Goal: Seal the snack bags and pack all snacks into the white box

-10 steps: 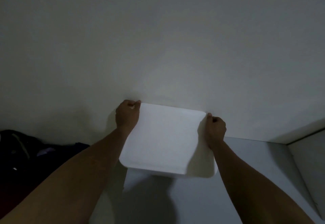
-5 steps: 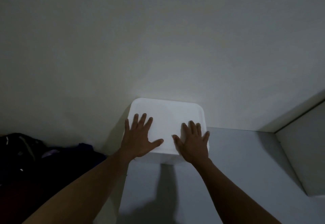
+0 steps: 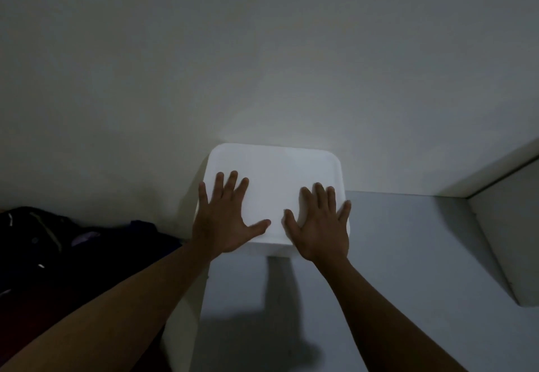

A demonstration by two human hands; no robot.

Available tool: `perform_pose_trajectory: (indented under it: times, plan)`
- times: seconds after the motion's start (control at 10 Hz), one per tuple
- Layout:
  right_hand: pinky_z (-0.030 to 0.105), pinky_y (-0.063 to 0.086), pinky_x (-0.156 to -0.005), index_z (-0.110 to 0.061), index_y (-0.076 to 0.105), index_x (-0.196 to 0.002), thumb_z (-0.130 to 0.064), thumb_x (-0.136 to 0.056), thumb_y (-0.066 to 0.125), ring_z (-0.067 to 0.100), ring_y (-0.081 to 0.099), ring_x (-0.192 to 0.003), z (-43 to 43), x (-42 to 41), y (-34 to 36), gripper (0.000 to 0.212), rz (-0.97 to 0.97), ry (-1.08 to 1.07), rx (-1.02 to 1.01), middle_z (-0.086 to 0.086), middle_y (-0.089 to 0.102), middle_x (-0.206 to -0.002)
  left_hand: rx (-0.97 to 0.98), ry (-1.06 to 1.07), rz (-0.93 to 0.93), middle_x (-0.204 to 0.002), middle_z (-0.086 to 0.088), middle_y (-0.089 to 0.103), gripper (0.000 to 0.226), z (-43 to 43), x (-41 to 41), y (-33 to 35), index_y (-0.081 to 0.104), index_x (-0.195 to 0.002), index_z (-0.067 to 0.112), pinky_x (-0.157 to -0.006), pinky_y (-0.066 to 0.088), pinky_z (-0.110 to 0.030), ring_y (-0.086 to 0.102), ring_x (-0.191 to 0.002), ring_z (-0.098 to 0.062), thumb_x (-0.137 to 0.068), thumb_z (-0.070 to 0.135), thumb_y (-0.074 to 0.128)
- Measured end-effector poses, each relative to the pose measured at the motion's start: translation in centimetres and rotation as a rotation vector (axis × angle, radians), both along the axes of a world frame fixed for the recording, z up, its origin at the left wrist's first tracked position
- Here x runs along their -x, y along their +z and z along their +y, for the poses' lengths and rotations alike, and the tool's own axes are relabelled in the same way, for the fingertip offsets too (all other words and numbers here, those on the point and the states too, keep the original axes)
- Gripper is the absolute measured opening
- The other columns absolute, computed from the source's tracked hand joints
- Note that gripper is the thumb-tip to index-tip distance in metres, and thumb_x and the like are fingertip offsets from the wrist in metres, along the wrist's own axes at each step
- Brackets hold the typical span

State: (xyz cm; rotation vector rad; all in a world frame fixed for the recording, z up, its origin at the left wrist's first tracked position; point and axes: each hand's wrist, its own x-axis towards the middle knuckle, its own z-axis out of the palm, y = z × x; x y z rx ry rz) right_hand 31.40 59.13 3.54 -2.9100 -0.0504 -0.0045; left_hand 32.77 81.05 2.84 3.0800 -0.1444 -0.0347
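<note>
White box [image 3: 275, 185], lid [image 3: 274, 161] on: stands on grey surface [image 3: 408, 255], back against the wall [image 3: 262, 50], at the surface's left edge. Left hand [image 3: 226, 220] and right hand [image 3: 319, 225] lie flat on the lid's near half, fingers spread, grasping nothing. Risk, judged: pressure on the near side only may leave far corners unseated; a sideways shove may slide the box off the left edge. Orientation: upright, lid facing up — long axis left to right, along the wall.

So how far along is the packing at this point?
Done: the white box sits closed with its lid on, and no snack bags lie loose in view. In hand: the left hand and right hand press flat on the lid. Left: probably just letting go; the contents are hidden.
</note>
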Motion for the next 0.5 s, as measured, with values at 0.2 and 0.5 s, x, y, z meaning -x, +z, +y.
perform_pose_trajectory:
  times: [0.2,0.5]
  plan:
    - [0.062,-0.002,-0.119,-0.023,0.02,-0.154,-0.066,-0.094,0.021,0.029,-0.002,-0.152,-0.2,0.2,0.1,0.073,0.044,0.017,-0.013,0.007,0.01,-0.164,0.051,-0.008,0.074,-0.165,-0.002,-0.007,0.116,0.1,-0.1,0.2,0.004,-0.156,0.027,-0.117,-0.008,-0.061,-0.013,-0.151,-0.027,-0.065,0.098,0.013]
    - [0.062,0.004,-0.119,-0.026,0.031,-0.15,-0.059,-0.097,0.029,0.023,0.002,-0.152,-2.1,5.2,1.1,0.062,0.055,0.038,-0.135,0.003,0.016,-0.164,0.181,-0.116,-0.052,-0.163,-0.005,0.018,0.079,-3.0,6.5,1.9,0.034,-0.151,0.022,-0.119,0.014,-0.054,0.012,-0.151,-0.029,-0.087,0.068,0.032]
